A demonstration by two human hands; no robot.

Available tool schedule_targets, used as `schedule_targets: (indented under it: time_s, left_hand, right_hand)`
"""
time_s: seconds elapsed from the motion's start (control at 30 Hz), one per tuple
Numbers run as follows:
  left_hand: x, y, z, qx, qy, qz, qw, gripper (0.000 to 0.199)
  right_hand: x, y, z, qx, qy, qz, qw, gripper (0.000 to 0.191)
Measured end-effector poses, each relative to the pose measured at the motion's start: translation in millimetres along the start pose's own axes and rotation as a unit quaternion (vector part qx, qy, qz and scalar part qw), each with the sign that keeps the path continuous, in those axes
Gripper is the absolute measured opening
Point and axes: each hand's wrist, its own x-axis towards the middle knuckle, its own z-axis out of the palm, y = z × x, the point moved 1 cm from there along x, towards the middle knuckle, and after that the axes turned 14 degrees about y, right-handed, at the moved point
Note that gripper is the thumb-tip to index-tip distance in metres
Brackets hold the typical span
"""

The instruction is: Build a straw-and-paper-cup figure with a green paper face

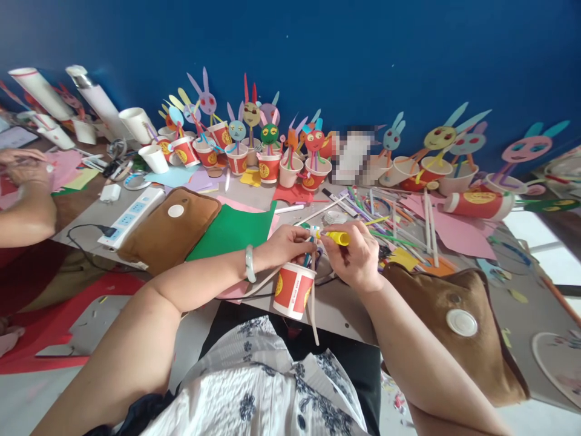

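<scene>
Both hands work close together above a red-and-white paper cup (290, 290) at the near edge of the bench (349, 315).
Taking directions from that cup, the left hand (289, 247) is at 12 o'clock, its grip narrow, fingertips pinched around blue stems (307, 260) that rise from the cup; the right hand (356, 255), at 2 o'clock, has its grip closed on a yellow tube (339, 237) pointing toward the left fingertips, where a small white piece (314, 231) is too small to identify. A pale straw (313, 312) hangs just beside the cup at 4 o'clock. A green paper sheet (242, 233) lies at 10 o'clock, a brown plush pouch (494, 345) just past 3 o'clock, and a rabbit-faced cup figure (269, 166) near 12 o'clock, by the blue wall (318, 54).
</scene>
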Motion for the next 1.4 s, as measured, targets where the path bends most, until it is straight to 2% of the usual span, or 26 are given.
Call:
schedule_targets:
  time_s: [0.33,0.43,0.53,0.63,0.77,0.9,1.0,1.1,1.2,1.27,1.4]
  left_hand:
    - [-1,-3,0.4,0.001,-0.007,0.016,1.000,0.027]
    - [-3,-2,0.8,0.010,-0.029,0.022,0.999,0.030]
    - [-1,0,-0.8,0.002,-0.009,0.015,1.000,0.022]
    - [2,1,-2.8,-0.011,0.014,0.006,1.000,0.017]
    - [3,-1,-3.9,-0.008,0.002,0.012,1.000,0.021]
    - [1,-2,-3.0,0.013,0.002,0.024,1.000,0.017]
    - [-4,-3,0.2,0.022,-0.010,0.028,0.999,0.017]
    - [-7,-2,3.3,0.020,-0.038,0.043,0.998,0.018]
    - [-3,2,1.6,0.001,0.007,0.028,1.000,0.015]
    - [0,4,-1.1,-0.014,0.031,0.016,0.999,0.016]
    - [4,5,-4.8,-0.010,0.021,0.026,0.999,0.019]
  right_hand:
    - [-1,6,2,-0.025,0.028,0.013,0.999,0.010]
    - [-1,9,-1,-0.034,0.062,0.069,0.995,0.014]
    - [-1,7,-7,-0.011,0.097,0.137,0.986,0.017]
    - [-2,1,-9,0.027,0.092,0.104,0.990,0.013]
    - [-2,-3,-4,0.032,0.033,0.024,0.999,0.011]
    - [-3,4,2,0.004,0.016,0.009,1.000,0.010]
    - [-4,13,5,-0.020,0.016,0.026,0.999,0.011]
    - [-3,18,2,-0.038,0.051,0.088,0.994,0.013]
    - [-3,13,-4,-0.029,0.101,0.146,0.984,0.018]
    - [-3,7,-5,-0.005,0.095,0.125,0.988,0.018]
    - [-4,-2,-3,0.027,0.050,0.019,0.998,0.012]
